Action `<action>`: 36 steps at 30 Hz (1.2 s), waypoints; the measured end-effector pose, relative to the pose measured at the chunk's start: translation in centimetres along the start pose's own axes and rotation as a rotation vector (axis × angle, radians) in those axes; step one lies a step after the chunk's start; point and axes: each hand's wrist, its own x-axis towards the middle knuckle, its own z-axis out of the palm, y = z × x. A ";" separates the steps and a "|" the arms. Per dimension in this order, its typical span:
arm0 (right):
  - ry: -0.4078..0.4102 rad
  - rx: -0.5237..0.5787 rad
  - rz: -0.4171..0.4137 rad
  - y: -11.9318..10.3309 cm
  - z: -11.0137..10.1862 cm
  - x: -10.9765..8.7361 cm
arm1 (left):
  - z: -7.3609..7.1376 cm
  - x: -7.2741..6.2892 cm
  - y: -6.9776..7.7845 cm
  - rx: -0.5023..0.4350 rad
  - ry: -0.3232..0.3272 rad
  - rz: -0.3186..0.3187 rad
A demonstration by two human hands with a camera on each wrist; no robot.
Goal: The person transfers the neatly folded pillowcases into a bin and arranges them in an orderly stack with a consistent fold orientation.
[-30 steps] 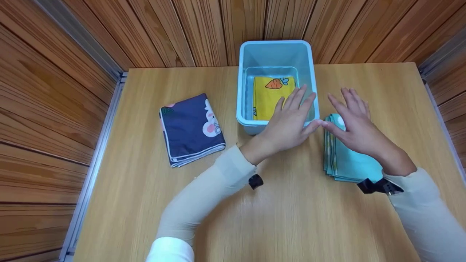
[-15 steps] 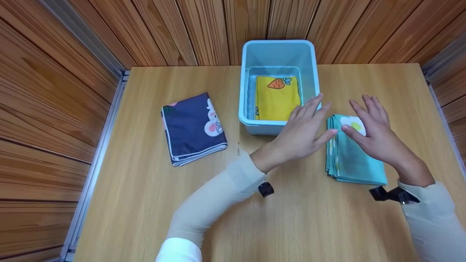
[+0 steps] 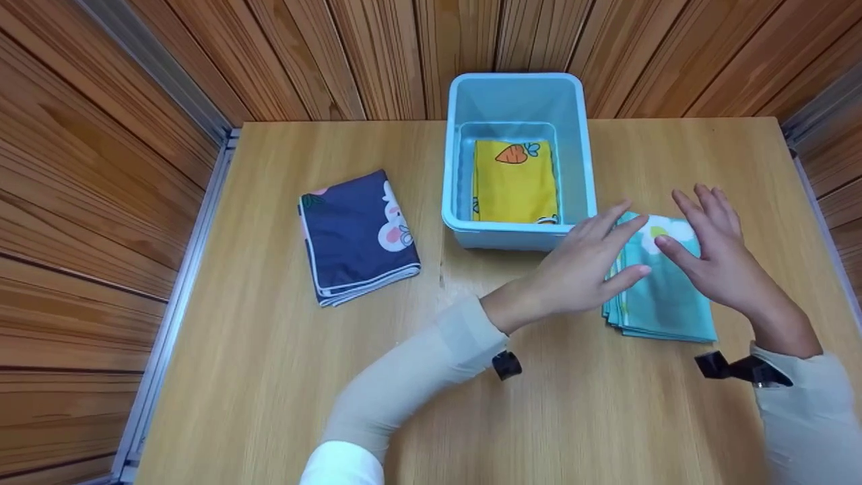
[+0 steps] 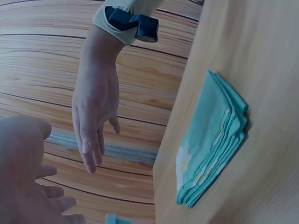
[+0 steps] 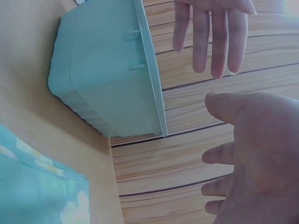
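- Head view: the left hand [image 3: 579,273] and the right hand [image 3: 720,263] hang above the teal cloth [image 3: 667,296], fingers parted and gently bent — neither holds anything.
- Head view: the teal cloth lies folded on the counter [image 3: 525,417], just right of the blue bin [image 3: 502,228], its layered edge facing left. The yellow cloth [image 3: 515,185] lies folded inside the bin; the navy cloth [image 3: 357,236] lies to the left, well apart from the hands.
- Head view: the work looks like a reach for the teal cloth. It would probably go best with 1 hand at each side, so the folds bear weight evenly.
- Left wrist view: the hands are apart from the cloth, and its loose layers sit slightly stepped. The left hand should take in all the layers together — pinching only the top 1 or 2 would likely let the others slip.
- Right wrist view: the right hand's thumb stands away from its fingers, with a gap to the left hand's fingertips. The bin is near the cloth, so a steep, slow descent suits the left hand, keeping its knuckles off the bin wall.
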 end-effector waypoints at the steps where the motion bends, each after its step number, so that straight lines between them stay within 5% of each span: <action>1: 0.001 0.007 0.005 0.2 0.0 0.0 | 0.2 0.0 0.0 -0.007 0.000 0.008; 9: 0.013 0.062 0.063 1.5 -0.3 -0.7 | 2.3 0.5 0.0 -0.076 -0.008 0.023; 21: 0.048 0.106 0.104 3.0 -0.3 -1.3 | 5.3 0.9 -0.7 -0.172 -0.036 -0.077; 36: 0.040 0.124 0.242 4.9 0.5 -2.2 | 8.6 0.8 -2.0 -0.392 0.040 -0.130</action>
